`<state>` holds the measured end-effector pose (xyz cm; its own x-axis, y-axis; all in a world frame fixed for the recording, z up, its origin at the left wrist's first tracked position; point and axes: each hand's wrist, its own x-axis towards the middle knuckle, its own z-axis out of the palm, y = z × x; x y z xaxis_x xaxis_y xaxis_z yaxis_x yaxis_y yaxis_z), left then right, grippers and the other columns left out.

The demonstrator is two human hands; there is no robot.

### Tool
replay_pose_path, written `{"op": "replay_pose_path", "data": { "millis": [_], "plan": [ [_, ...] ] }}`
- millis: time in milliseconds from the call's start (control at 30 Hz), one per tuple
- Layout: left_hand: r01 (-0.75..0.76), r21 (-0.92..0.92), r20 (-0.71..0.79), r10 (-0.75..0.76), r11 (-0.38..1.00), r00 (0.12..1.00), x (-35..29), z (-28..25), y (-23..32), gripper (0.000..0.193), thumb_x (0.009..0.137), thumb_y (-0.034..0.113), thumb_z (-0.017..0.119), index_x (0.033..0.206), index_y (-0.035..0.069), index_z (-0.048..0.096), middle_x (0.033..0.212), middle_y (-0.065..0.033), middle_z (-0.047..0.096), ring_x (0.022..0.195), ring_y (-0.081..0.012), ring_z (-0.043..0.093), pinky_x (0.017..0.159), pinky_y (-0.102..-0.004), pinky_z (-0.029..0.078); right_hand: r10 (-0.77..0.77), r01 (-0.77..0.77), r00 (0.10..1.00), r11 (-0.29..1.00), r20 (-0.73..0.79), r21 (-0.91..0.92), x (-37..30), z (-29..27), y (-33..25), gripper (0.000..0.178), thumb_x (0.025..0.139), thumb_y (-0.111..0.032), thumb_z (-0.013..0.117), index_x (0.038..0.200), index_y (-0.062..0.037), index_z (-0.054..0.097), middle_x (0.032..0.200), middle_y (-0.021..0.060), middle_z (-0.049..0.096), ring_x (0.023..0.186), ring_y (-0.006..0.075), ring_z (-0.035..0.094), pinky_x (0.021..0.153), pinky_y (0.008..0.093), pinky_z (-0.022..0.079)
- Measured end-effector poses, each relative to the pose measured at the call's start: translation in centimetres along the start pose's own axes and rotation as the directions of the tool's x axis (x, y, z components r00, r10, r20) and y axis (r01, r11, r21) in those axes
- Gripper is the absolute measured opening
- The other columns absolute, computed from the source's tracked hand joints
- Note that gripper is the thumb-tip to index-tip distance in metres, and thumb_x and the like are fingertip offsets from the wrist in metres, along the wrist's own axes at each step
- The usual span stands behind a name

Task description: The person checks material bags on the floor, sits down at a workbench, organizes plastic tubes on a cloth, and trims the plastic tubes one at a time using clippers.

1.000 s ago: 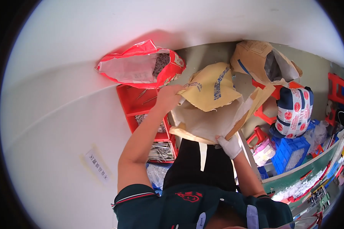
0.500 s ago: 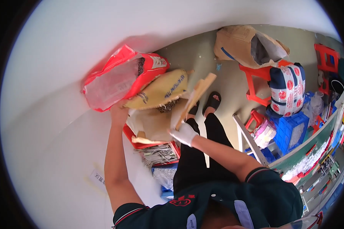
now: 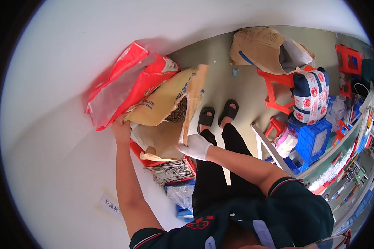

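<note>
A yellow-brown paper sack (image 3: 158, 108) hangs between my hands with its mouth pulled wide, and dark brown pellets (image 3: 178, 112) lie inside. My bare left hand (image 3: 121, 128) grips the left edge of the mouth; its fingers are partly hidden by the sack. At the opposite edge my right hand (image 3: 195, 147), in a white glove, is closed on the folded rim. Just beyond my left hand, a red plastic bag (image 3: 147, 79) with a clear inner liner leans against the white wall.
Below the sack sits a red bin (image 3: 190, 169) holding many thin metal rods (image 3: 170, 171). A brown paper sack (image 3: 259, 47) rests by a red stool (image 3: 274, 93). On the right are a strapped dark bundle (image 3: 311, 96), a blue crate (image 3: 309, 141) and a white frame leg (image 3: 272, 149).
The sack's right rim has swung left and more upright, and more pellets show. My left hand has shifted slightly left and down with its edge. The red bag's opening has narrowed.
</note>
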<state>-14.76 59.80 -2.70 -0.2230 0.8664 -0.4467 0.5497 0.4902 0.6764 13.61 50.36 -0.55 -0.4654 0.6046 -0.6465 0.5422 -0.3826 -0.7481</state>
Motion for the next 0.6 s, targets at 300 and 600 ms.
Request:
{"op": "replay_pose_path", "data": {
  "millis": [300, 600],
  "plan": [
    [0.068, 0.49, -0.133, -0.003, 0.869, 0.991, -1.1, 0.5, 0.4, 0.035, 0.076, 0.021, 0.066, 0.11, 0.012, 0.062, 0.086, -0.0174, 0.066, 0.079, -0.0325, 0.064, 0.069, -0.0429, 0.049, 0.203, -0.243, 0.97, 0.8, 0.134, 0.549, 6.3, -0.8, 0.1, 0.06, 0.081, -0.049, 0.063, 0.111, 0.003, 0.056, 0.084, 0.0151, 0.065, 0.072, 0.0264, 0.063, 0.068, 0.0333, 0.049],
    [-0.018, 0.63, -0.377, 0.327, 0.776, 0.867, -7.1, 2.3, 9.9, 0.039, 0.076, 0.019, 0.066, 0.112, 0.006, 0.058, 0.103, -0.0163, 0.06, 0.096, -0.0343, 0.057, 0.086, -0.0453, 0.043, 0.162, -0.062, 0.729, 0.983, -0.665, 0.172, -8.3, -15.8, 3.7, 0.023, 0.082, -0.028, 0.059, 0.094, -0.0087, 0.064, 0.086, 0.0172, 0.065, 0.081, 0.0306, 0.065, 0.073, 0.0369, 0.051]
  ]
}}
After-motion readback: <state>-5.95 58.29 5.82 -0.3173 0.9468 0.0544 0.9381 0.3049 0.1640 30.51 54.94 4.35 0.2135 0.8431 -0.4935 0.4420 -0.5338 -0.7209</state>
